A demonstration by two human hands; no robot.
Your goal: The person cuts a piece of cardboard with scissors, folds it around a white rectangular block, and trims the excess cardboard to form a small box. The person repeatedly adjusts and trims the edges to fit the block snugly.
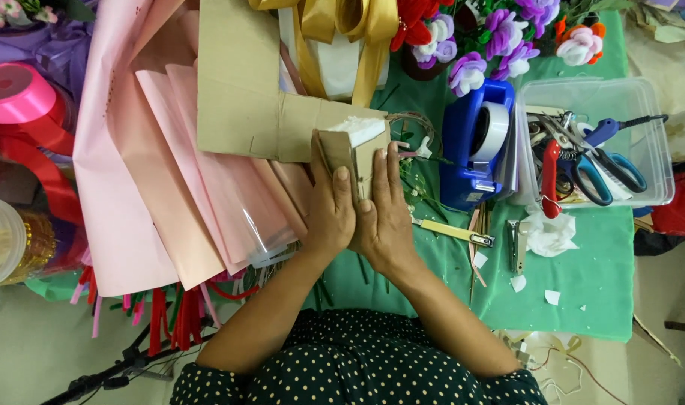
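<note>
Both my hands press together around a small block wrapped in brown kraft paper (355, 154), its white foam top showing. My left hand (329, 206) holds the block's left side with the thumb on the front. My right hand (384, 214) lies flat against its right side, fingers pointing away from me. The paper runs up from the block into a long brown strip (241, 82) lying over pink sheets.
Pink wrapping sheets (140, 172) fan out at left beside a pink ribbon spool (16, 94). A blue tape dispenser (477, 142), a clear box of scissors and pliers (594, 142), a stapler (516, 244), a box cutter (455, 232) and artificial flowers (500, 37) sit on the green cloth (590, 292).
</note>
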